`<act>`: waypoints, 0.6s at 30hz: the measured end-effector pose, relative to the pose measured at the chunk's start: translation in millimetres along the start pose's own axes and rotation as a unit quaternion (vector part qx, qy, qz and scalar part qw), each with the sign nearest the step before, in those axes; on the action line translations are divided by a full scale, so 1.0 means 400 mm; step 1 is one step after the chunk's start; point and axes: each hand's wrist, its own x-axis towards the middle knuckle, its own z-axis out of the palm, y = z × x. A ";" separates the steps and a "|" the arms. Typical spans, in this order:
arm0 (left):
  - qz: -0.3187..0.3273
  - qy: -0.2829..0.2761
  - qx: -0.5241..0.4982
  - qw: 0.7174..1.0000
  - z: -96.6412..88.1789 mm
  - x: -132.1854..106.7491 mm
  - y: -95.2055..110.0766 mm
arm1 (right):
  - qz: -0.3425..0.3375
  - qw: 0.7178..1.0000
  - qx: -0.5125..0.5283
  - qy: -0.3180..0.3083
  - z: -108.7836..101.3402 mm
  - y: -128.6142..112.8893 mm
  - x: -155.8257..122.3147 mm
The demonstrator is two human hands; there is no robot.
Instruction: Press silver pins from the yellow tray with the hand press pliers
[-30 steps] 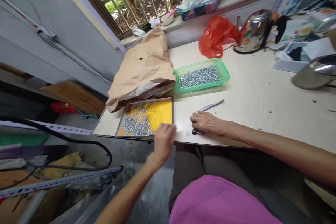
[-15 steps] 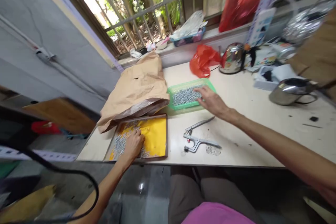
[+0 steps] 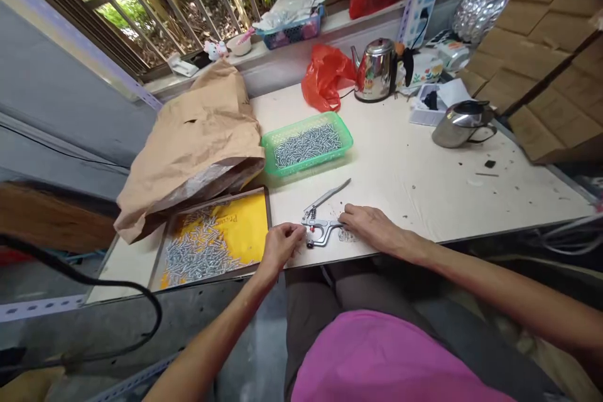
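Observation:
A metal plier-like press tool (image 3: pixel 322 218) lies on the white table (image 3: pixel 424 169) near its front edge. My left hand (image 3: pixel 279 246) sits just left of the tool's jaw, fingers pinched together on something too small to make out. My right hand (image 3: pixel 372 227) rests on the tool's lower handle, fingers curled over it. A yellow-bottomed tray (image 3: pixel 245 226) with several small silver pieces (image 3: pixel 198 251) lies to the left. A green basket (image 3: pixel 346 138) full of the same silver pieces stands behind the tool.
A crumpled brown paper bag (image 3: pixel 198 132) lies at the back left. A red plastic bag (image 3: pixel 325 75), a steel kettle (image 3: pixel 374 69), a steel pot (image 3: pixel 461 122) and cardboard (image 3: pixel 551 56) stand at the back and right. A black cable (image 3: pixel 117 282) loops at lower left.
My left hand left the yellow tray and came to the tool's jaw. My right hand drew back from the green basket onto the tool's handle. The camera has tilted.

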 end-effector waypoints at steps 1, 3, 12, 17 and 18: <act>-0.004 -0.007 0.001 1.000 0.010 0.004 -0.010 | -0.001 1.000 -0.004 0.001 0.001 0.005 0.000; -0.012 -0.014 0.006 1.000 0.021 0.008 -0.024 | -0.001 1.000 -0.010 0.002 0.001 0.010 -0.003; -0.050 -0.021 -0.004 0.999 0.039 0.013 -0.015 | 0.002 1.000 -0.010 0.012 0.007 0.011 -0.007; -0.055 -0.073 0.008 0.996 0.027 0.025 -0.018 | 0.002 1.000 0.003 0.022 0.019 0.015 -0.006; -0.057 -0.085 0.006 0.995 0.025 0.027 -0.016 | 0.001 1.000 0.006 0.025 0.021 0.015 -0.007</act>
